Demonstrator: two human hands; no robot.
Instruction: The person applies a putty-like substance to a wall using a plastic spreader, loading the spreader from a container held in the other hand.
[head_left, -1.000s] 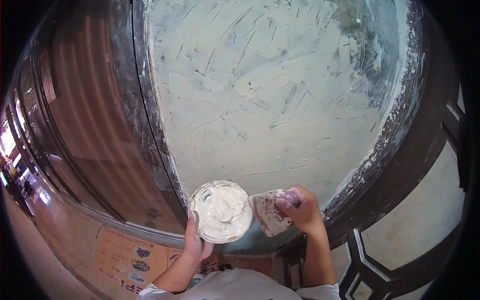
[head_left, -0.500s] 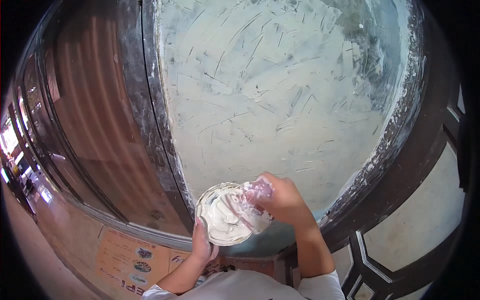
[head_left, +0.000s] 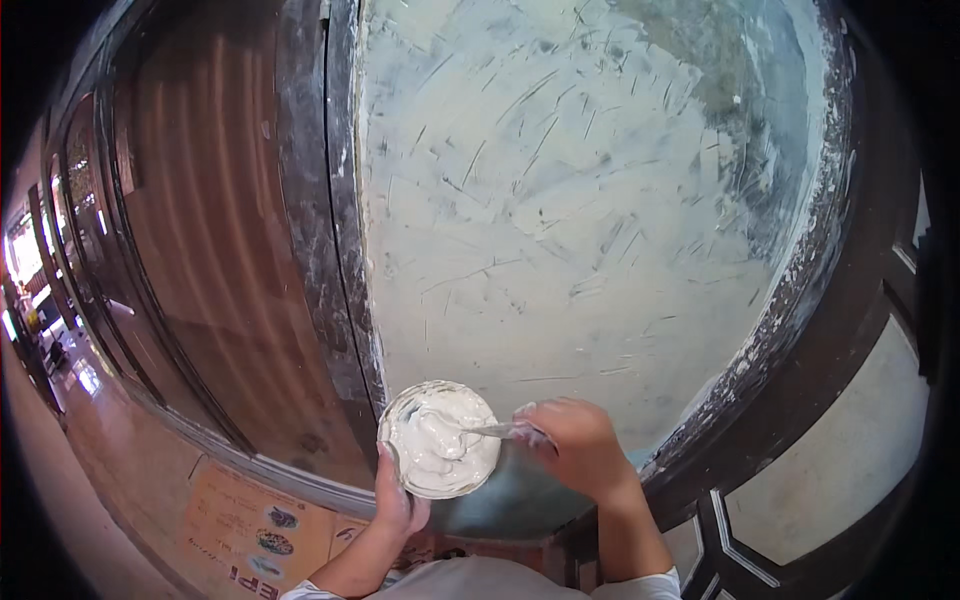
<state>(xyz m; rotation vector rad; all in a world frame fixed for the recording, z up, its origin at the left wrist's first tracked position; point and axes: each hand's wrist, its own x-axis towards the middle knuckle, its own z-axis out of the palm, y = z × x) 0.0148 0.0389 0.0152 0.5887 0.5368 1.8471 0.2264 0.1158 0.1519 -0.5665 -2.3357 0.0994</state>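
Plainly, your left hand (head_left: 400, 505) gripped the round tub (head_left: 438, 386) by its near left side; just right of it, your right hand (head_left: 582, 445) clutched a flat spreader (head_left: 492, 430), blade reaching the white putty (head_left: 432, 436).

The left hand (head_left: 398, 508) held a tub (head_left: 440, 386) of white paste (head_left: 435, 445) while the right hand (head_left: 582, 438) gripped in its fingers (head_left: 543, 412) a scraper (head_left: 492, 430) reaching left of them over the paste, a smeared wall (head_left: 540, 240) beyond.

Renovation site, patchily coated wall (head_left: 560, 250), white-smeared dark frame (head_left: 790, 290)
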